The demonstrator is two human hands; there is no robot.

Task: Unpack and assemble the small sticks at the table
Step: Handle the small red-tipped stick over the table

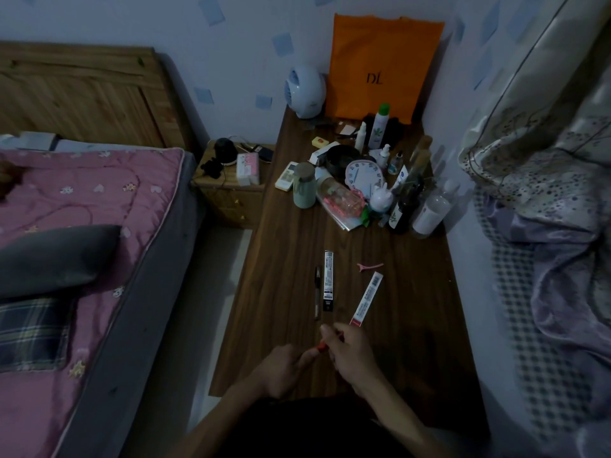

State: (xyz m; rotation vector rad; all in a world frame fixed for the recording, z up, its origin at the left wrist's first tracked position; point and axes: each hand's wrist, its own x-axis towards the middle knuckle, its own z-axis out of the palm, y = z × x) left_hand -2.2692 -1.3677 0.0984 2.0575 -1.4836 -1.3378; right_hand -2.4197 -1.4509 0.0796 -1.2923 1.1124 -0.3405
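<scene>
**A:** Head view, dim light. Start with the big items. What is laid out?

**B:** A long wooden table [380, 342] runs away from the person. An orange bag [380, 61] stands against the wall at the far end, with a crowd of bottles [406, 193] in front of it.

**A:** Hands?

**B:** The left hand [281, 368] and right hand [350, 355] are both over the near edge, close together.

**A:** Packets?

**B:** Two. The black packet [328, 280] lies flat mid-table, lengthwise. The white and red packet [367, 299] lies to its right on a slant, its red end just beside the right hand. I cannot tell whether either has been opened or emptied.

**A:** Loose pieces?

**B:** A dark pen [318, 292] lies along the left side of the black packet, touching or nearly so. I cannot tell whether it is finished or waiting for a part. A pink hair clip [369, 266] lies further right, apart from the rest — judged no part of the job.

**A:** And the item in hand?

**B:** A small red stick [321, 347], held above the table between the two hands. The left fingertips pinch its near end, and the right thumb and fingers are curled round its far end. Most of it is covered.

**A:** Progress?

**B:** My judgement is roughly midway. One stick is out of its wrapping and being worked on — the dark pen and at least one packet look left to do.
</scene>
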